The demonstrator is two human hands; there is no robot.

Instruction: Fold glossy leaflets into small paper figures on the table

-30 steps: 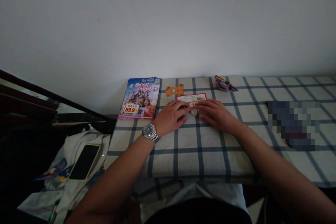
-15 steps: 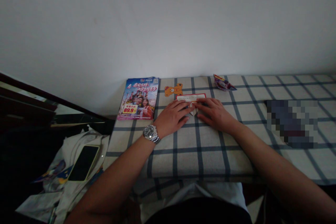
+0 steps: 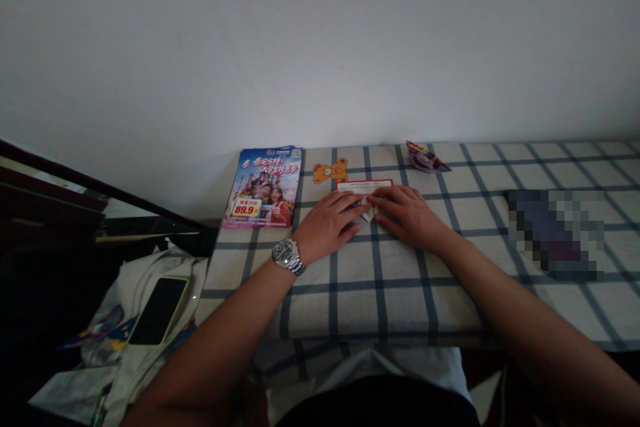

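Observation:
A partly folded sheet of printed paper (image 3: pixel 365 185) with a red border lies on the checked tablecloth in front of me. Its near end comes to a pale point between my hands, and much of it is hidden under the fingers. My left hand (image 3: pixel 333 223), with a metal watch on the wrist, lies on the paper's left side, fingers stretched out to the right. From the other side, my right hand (image 3: pixel 407 217) rests flat on it with its fingers extended. The fingertips of both hands nearly meet over the middle of the paper.
A stack of colourful flyers (image 3: pixel 265 190) lies at left, beside a brown bear picture (image 3: pixel 330 171). Behind my right hand sits a folded paper piece (image 3: pixel 427 157). A pixelated dark item (image 3: pixel 553 233) lies at right. A phone (image 3: pixel 159 310) rests lower left, off the tablecloth.
My fingers have shifted very slightly on the paper, its far edge now showing a touch more. Everything else stays as it was.

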